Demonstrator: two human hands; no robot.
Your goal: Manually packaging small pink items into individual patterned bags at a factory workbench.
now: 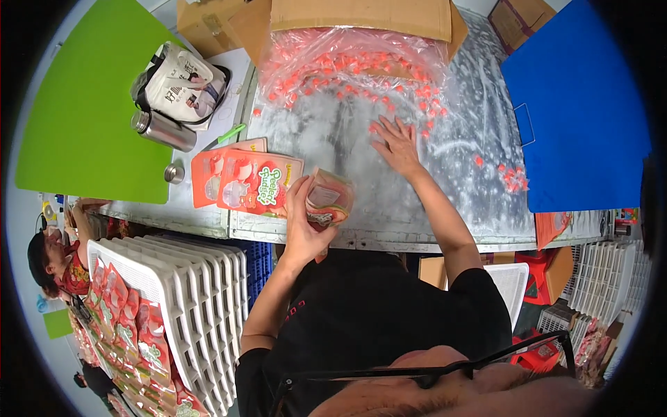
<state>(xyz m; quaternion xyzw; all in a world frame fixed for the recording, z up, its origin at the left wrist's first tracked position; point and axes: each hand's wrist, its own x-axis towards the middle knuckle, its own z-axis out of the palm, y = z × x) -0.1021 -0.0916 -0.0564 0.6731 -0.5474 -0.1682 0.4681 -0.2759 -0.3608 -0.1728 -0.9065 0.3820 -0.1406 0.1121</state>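
My left hand [306,221] is closed around a printed pouch [331,196] with a see-through part, held over the table's near edge. Flat red and pink pouches [253,182] lie in a stack just left of it. My right hand [398,146] reaches forward over the dusty metal tabletop [326,142], its fingers spread. Small red wrapped pieces [425,105] lie by its fingertips; whether one is under them is hidden. More red pieces spill from a clear plastic bag [361,48] in a cardboard box [361,17] at the far side.
At left stand a steel bottle [164,131], its cap [174,173], a white bag [182,83] and a green knife [233,133]. A blue panel [583,111] borders the right; a small red cluster [514,179] lies near it. Stacked white trays [201,306] hold filled pouches at lower left, near another person [59,257].
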